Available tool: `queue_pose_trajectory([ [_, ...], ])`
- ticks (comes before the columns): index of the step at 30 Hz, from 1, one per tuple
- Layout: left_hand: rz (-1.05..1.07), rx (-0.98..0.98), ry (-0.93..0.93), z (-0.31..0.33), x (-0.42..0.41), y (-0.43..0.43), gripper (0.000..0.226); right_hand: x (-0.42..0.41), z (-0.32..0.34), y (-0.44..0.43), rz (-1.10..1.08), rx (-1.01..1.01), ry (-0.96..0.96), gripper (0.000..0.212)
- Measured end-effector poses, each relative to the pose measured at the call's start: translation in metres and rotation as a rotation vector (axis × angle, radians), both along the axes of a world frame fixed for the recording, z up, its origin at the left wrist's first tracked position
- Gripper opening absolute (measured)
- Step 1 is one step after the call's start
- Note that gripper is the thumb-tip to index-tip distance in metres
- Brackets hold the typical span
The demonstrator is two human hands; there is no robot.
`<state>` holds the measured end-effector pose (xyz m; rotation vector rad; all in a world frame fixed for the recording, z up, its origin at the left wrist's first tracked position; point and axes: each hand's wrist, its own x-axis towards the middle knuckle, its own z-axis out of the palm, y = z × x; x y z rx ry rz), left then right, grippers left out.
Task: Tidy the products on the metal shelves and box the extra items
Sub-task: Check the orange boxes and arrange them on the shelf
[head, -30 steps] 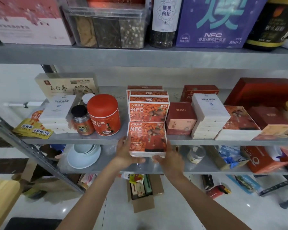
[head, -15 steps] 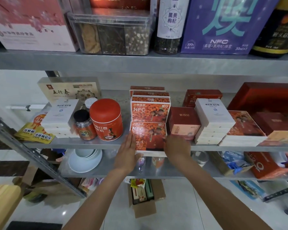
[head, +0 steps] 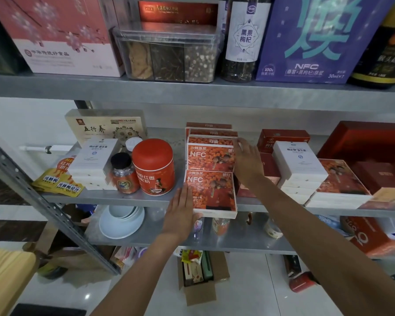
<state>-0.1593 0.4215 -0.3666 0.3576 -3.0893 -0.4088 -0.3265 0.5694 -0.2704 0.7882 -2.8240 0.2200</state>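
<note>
Several orange NFC boxes stand in a row running front to back on the middle metal shelf (head: 146,198). The front orange box (head: 211,192) overhangs the shelf's front edge slightly. My left hand (head: 180,213) lies flat against its left side, fingers straight. My right hand (head: 246,160) reaches further back, fingers spread against the right side of the second orange box (head: 209,156). Neither hand grips anything. A cardboard box (head: 200,279) with packets in it sits open on the floor below.
A red canister (head: 153,166) and a small dark-capped jar (head: 123,173) stand left of the row. White stacked boxes (head: 299,167) and dark red boxes (head: 268,172) crowd the right. White bowls (head: 121,222) sit on the lower shelf. A slanted metal brace (head: 43,201) crosses the left.
The front orange box went from held in both hands off the edge to resting on the shelf. My right hand then slid back along the row to the second box.
</note>
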Motion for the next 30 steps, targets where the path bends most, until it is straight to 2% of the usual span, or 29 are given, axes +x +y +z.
queue_pose_trajectory([
  [6, -0.003, 0.015, -0.002, 0.005, 0.001, 0.001, 0.079, -0.005, 0.009, -0.005, -0.009, -0.116, 0.011, 0.062],
  [10, 0.001, 0.005, 0.003, 0.005, 0.001, 0.001, 0.080, -0.010, 0.020, -0.009, -0.036, -0.144, -0.080, 0.062],
  [13, -0.010, -0.001, 0.001, 0.005, 0.002, 0.000, 0.080, -0.014, 0.026, -0.010, -0.059, -0.088, -0.064, 0.062],
  [16, -0.008, 0.016, -0.012, 0.005, 0.001, 0.000, 0.080, -0.017, 0.028, -0.008, -0.018, -0.066, -0.043, 0.050],
  [19, -0.012, 0.008, -0.025, 0.004, 0.001, -0.001, 0.079, -0.020, 0.033, -0.007, 0.031, -0.166, -0.098, 0.041],
  [26, 0.006, -0.001, -0.027, 0.004, -0.002, 0.002, 0.080, -0.010, 0.043, -0.001, 0.172, -0.207, -0.036, 0.045],
  [30, 0.009, 0.012, -0.018, 0.002, -0.004, 0.002, 0.081, 0.001, 0.052, 0.014, 0.214, -0.379, -0.027, 0.044],
])
